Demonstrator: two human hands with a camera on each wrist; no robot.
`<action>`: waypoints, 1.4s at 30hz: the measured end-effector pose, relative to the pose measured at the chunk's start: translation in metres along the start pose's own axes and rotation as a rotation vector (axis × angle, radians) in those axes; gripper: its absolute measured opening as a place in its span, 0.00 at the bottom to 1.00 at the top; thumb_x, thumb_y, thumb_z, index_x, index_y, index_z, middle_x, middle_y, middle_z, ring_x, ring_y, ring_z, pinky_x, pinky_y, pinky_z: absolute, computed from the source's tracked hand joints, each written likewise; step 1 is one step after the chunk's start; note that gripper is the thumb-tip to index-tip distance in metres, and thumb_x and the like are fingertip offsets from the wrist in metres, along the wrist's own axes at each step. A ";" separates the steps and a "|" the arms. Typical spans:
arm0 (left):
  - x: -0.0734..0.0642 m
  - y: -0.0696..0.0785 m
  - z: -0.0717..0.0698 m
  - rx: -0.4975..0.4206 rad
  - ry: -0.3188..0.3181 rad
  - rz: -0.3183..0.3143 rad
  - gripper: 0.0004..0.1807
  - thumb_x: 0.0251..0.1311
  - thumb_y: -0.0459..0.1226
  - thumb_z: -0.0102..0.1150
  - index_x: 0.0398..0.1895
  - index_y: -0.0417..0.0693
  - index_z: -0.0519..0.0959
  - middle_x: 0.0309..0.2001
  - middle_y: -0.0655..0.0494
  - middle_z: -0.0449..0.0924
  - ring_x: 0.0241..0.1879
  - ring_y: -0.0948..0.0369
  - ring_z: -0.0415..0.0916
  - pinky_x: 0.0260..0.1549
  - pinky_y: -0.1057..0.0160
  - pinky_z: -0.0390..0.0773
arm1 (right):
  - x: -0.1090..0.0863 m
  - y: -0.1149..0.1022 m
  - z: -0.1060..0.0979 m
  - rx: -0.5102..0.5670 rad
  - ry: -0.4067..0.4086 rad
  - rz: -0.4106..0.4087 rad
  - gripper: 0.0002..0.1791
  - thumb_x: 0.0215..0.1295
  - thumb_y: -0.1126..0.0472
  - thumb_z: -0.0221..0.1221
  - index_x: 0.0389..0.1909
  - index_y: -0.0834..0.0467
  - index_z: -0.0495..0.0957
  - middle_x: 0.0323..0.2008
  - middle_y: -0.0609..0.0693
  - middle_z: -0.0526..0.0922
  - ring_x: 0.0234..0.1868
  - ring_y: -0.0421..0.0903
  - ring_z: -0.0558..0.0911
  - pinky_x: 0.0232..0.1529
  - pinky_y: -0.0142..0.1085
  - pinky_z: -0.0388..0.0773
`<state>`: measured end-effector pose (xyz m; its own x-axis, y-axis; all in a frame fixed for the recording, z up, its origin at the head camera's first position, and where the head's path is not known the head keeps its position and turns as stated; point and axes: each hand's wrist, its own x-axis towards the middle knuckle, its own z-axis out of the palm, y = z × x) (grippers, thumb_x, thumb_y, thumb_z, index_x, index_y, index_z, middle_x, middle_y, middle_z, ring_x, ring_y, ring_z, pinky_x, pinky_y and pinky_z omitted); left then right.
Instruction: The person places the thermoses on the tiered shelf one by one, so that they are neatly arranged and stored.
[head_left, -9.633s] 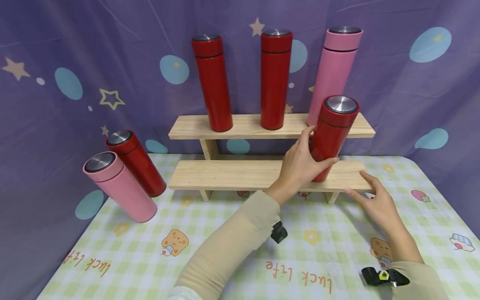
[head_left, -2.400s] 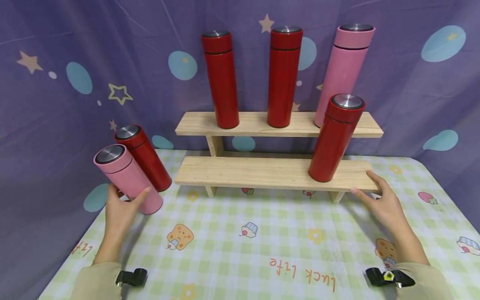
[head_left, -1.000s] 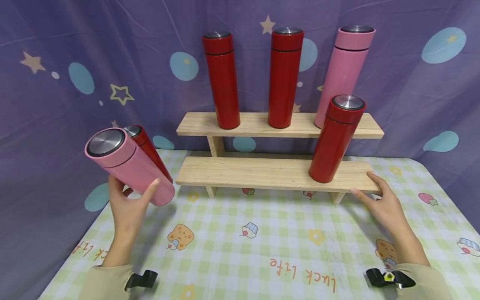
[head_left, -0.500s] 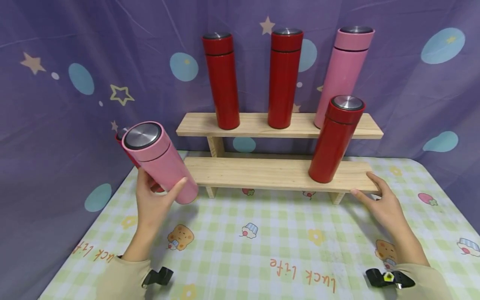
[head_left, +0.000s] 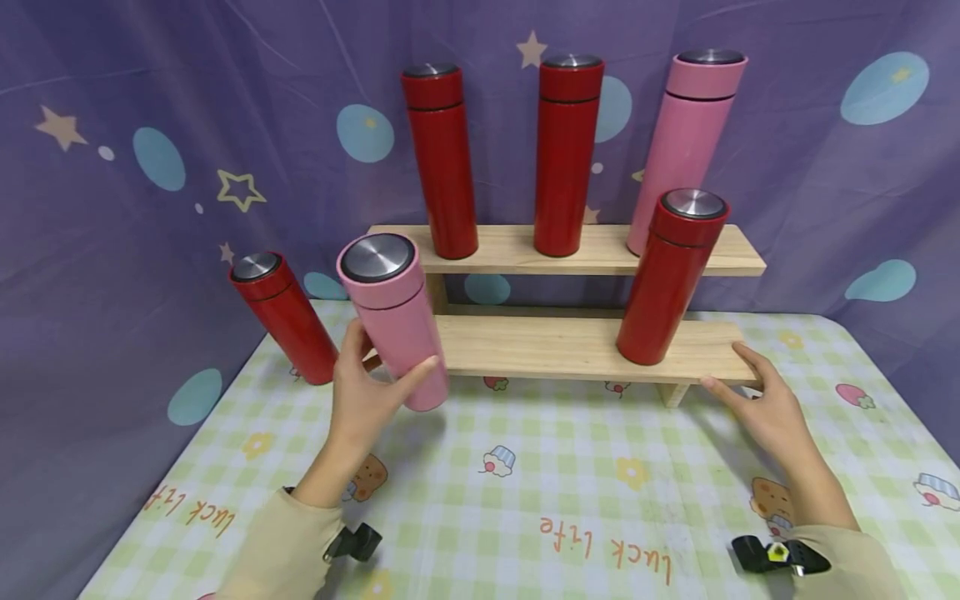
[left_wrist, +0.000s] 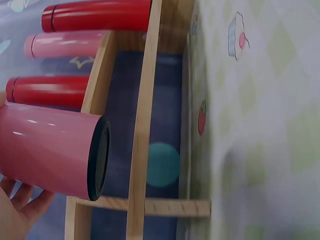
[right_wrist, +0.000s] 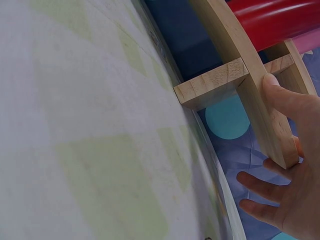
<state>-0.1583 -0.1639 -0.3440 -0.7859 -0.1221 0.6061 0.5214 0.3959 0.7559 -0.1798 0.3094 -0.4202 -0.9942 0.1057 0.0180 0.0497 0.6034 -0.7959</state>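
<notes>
My left hand (head_left: 363, 400) grips a pink thermos bottle (head_left: 397, 333) by its lower half, thumb in front, holding it raised before the left end of the two-tier wooden shelf (head_left: 525, 346). In the left wrist view the pink bottle's dark-rimmed base (left_wrist: 100, 157) hangs clear of the boards. At the shelf's right end, my right hand (head_left: 768, 408) pinches the lower board; the right wrist view shows the thumb (right_wrist: 280, 95) on its front edge, with other fingers spread. A red thermos bottle (head_left: 671, 292) stands on the lower board, left of that hand.
Two red thermos bottles (head_left: 442, 167) and a pink one (head_left: 686, 150) stand on the upper board. Another red bottle (head_left: 288, 321) stands on the checked tablecloth (head_left: 570, 483), left of the shelf. A purple curtain (head_left: 247, 92) hangs behind.
My left hand let go of the red bottle on the lower board, took the pink bottle from the table at left, lifted it and carried it rightward. My right hand keeps its place.
</notes>
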 end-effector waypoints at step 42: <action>0.047 0.013 0.127 -0.137 -0.193 -0.055 0.42 0.48 0.45 0.78 0.66 0.49 0.67 0.56 0.56 0.75 0.51 0.59 0.75 0.47 0.56 0.79 | 0.002 0.000 0.000 0.002 0.013 0.011 0.50 0.67 0.38 0.58 0.80 0.51 0.43 0.73 0.73 0.49 0.65 0.77 0.59 0.51 0.67 0.64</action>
<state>-0.2308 -0.0484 -0.3366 -0.8563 0.0418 0.5148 0.5064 0.2645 0.8207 -0.1822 0.3093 -0.4204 -0.9922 0.1233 0.0171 0.0609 0.6009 -0.7970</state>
